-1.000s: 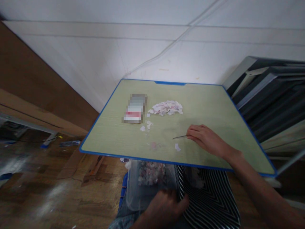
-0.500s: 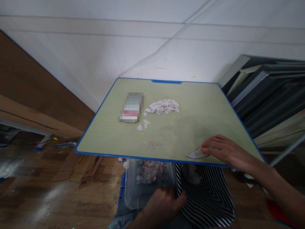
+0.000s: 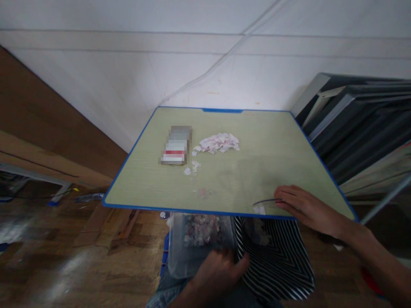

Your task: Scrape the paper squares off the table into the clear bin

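On the right front part of the pale green table, my right hand is closed on a thin dark-edged sheet, seen nearly edge-on. Small white paper scraps lie just below it by the blue table edge. My left hand is low, at the near right side of a clear plastic bin and next to a black-and-white striped bag. Its fingers curl down with the thumb out to the right; what they grip is hidden. Crumpled bits lie in the bin.
A heap of pinkish-white paper scraps sits mid-table, with loose scraps nearer me. Left of it lies a blurred-out rectangular item. Dark panels lean at the right, and a brown board stands at the left.
My right hand has turned the thin sheet from a broad slanted view to nearly edge-on, uncovering small scraps under it. My left hand has stayed about where it was.
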The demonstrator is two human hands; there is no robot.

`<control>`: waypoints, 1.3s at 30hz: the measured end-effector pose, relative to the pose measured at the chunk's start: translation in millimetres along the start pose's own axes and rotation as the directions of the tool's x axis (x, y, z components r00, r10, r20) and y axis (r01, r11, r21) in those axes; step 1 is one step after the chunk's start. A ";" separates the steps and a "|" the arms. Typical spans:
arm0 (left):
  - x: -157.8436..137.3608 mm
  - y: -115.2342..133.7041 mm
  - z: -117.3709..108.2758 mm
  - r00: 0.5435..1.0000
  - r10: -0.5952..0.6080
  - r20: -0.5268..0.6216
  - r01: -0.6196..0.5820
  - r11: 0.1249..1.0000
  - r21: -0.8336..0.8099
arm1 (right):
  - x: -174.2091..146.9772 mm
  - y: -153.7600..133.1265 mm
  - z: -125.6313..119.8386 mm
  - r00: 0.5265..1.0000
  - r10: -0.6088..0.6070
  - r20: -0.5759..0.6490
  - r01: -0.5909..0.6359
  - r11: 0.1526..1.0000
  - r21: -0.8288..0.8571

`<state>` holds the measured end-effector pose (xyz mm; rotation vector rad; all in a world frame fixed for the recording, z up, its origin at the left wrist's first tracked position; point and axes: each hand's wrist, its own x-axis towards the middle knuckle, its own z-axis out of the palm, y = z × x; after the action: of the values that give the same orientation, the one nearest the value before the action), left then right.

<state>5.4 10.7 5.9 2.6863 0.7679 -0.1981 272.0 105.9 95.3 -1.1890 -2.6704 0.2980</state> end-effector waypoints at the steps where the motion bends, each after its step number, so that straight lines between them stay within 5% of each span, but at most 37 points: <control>1: 0.0 0.1 -0.6 1.000 0.001 0.002 -0.001 1.000 0.004 | -1.7 -2.7 0.3 1.000 0.001 0.002 -0.001 1.000 0.012; 14: 0.5 -0.4 -1.4 1.000 -0.001 0.003 0.001 1.000 0.007 | -9.9 -11.9 -7.3 0.991 0.124 -0.048 -0.116 0.984 0.138; 20: 0.4 0.5 0.8 1.000 0.014 -0.015 -0.014 1.000 0.006 | 20.5 21.7 -1.3 0.855 0.505 -0.123 -0.476 0.855 0.205; 25: 0.5 1.2 2.4 1.000 0.015 -0.016 -0.015 1.000 -0.001 | 60.6 27.1 16.8 0.798 0.585 -0.141 -0.559 0.807 0.190; 32: -1.5 3.4 6.8 0.993 0.011 -0.117 -0.011 1.000 0.002 | 111.4 -17.2 40.3 0.865 0.498 -0.063 -0.471 0.849 0.240; 39: 0.7 3.2 10.4 0.978 0.023 -0.206 -0.018 1.000 0.023 | 124.0 -61.3 53.0 0.948 0.317 0.026 -0.312 0.911 0.270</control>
<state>7.3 4.8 -3.1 2.7633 0.8011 0.0807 133.4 153.3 73.3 -1.5146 -2.3148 0.6763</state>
